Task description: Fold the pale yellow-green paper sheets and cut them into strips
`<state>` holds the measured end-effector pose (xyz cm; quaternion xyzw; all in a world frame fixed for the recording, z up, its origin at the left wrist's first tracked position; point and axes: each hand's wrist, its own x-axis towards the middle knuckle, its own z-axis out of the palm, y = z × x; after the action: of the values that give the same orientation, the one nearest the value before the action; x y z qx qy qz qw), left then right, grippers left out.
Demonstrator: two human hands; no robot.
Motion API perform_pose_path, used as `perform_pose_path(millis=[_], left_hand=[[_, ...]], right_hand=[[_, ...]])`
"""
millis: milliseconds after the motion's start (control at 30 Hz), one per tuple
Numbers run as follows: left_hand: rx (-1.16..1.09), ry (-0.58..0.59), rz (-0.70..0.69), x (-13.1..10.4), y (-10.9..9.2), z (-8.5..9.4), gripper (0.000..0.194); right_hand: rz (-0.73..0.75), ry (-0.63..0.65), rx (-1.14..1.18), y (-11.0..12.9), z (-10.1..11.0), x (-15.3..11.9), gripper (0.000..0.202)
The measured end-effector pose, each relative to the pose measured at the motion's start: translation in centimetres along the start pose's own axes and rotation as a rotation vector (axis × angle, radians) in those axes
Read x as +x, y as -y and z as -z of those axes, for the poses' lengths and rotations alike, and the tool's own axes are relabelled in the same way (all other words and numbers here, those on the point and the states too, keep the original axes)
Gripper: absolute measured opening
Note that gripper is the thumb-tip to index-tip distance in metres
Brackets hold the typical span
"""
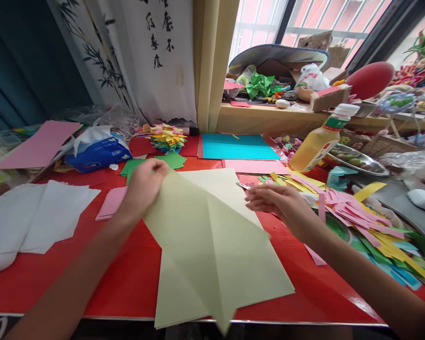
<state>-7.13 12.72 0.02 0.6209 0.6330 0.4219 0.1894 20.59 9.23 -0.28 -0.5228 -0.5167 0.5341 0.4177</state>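
A large pale yellow-green sheet of paper [212, 245] lies creased on the red table [127, 278], its near corner hanging over the front edge. My left hand [145, 184] pinches the sheet's far left corner and lifts it slightly. Over the sheet's right edge hovers my right hand [278, 203], fingers spread and pointing left, holding nothing. A fold line runs down the sheet from the pinched corner.
White papers [38, 217] lie at the left, a pink pad [111, 203] beside them. A blue tissue pack [99, 153], a stack of coloured paper pieces [167, 138], a teal sheet [239, 146], a juice bottle [320, 141] and several paper strips [368, 222] crowd the back and right.
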Motion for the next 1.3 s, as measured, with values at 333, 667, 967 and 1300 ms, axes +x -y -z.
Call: perform_pose_path(millis=[333,667,967,1300], left_hand=[[-0.082,0.204,-0.048,-3.5,-1.9,-3.7,0.017],[-0.081,0.200,-0.043,-4.4,-1.9,-4.6,0.014],[0.019,0.178,-0.128,-5.0,-1.9,-5.0,0.015],[0.055,0.136,-0.198,-4.8,-2.3,-4.4,0.015]], right_hand=[[0.041,0.455,-0.027,1.4,-7.2,3.8,0.020],[0.166,0.255,-0.188,-1.1,-7.7,3.2,0.023],[0.228,0.052,-0.208,-1.9,-9.0,1.3,0.020],[0.155,0.070,-0.159,-1.9,-9.0,0.6,0.016]])
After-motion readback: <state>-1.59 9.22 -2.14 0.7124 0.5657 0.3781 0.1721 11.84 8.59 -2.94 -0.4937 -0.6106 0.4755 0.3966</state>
